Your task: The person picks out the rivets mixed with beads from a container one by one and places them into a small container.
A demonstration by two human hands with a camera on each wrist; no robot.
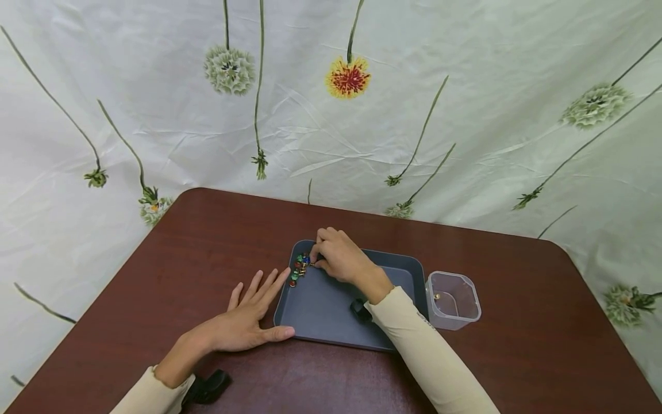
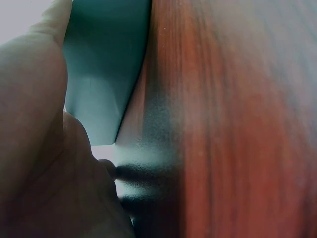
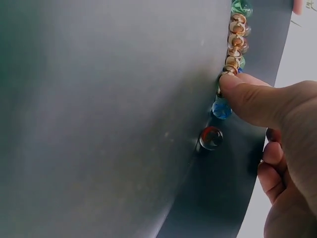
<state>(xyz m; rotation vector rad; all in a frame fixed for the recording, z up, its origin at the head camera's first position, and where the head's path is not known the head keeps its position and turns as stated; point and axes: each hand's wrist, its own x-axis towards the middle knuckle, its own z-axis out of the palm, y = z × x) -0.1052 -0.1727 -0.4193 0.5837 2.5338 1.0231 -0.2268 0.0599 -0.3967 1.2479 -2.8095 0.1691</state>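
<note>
A grey tray (image 1: 320, 313) lies on the table with glass marbles and small gold beads gathered in its far left corner. My right hand (image 1: 341, 259) reaches over the tray, thumb and index finger pinching a small gold bead at that cluster; the fingertips partly hide it. In the right wrist view, several gold beads (image 3: 237, 40) line up beyond the thumb beside a green marble (image 3: 242, 7). A blue marble (image 3: 222, 109) and a reddish marble (image 3: 212, 138) lie nearer. My left hand (image 1: 240, 325), fingers spread and straight, rests at the tray's left edge.
A clear plastic box (image 1: 455, 313) stands against the tray's right side, with a gold bead (image 1: 437, 296) inside. Beneath everything is a dark red-brown wooden table (image 1: 538, 322). Behind it hangs a pale cloth (image 1: 476, 121) printed with flowers.
</note>
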